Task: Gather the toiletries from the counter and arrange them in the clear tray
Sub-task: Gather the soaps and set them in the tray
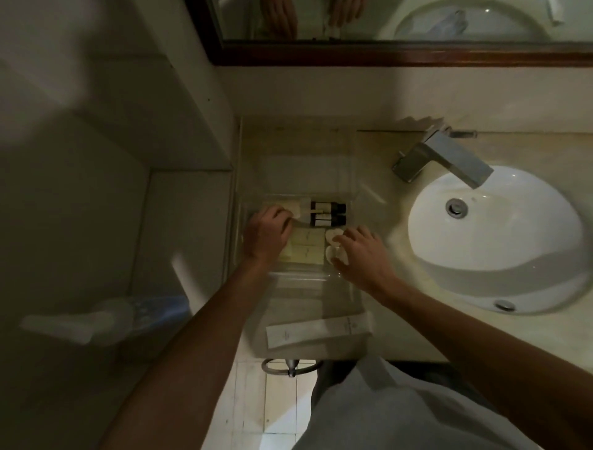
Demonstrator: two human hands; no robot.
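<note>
A clear tray [253,205] sits on the beige counter left of the sink. Inside lie two dark bottles [103,0] side by side, flat cream packets [308,245] below them, and two round white soaps [332,245] at the right. My left hand [268,233] is in the tray's left part, fingers pinched on a small pale sachet [293,208] beside the bottles. My right hand [359,253] rests over the round soaps, fingers spread and touching them. A long white box [319,327] lies on the counter near the front edge.
A white basin [494,237] with a chrome faucet [446,157] fills the counter's right side. A wood-framed mirror [385,54] hangs behind. A towel ring [290,366] hangs below the counter front. A tiled wall stands to the left.
</note>
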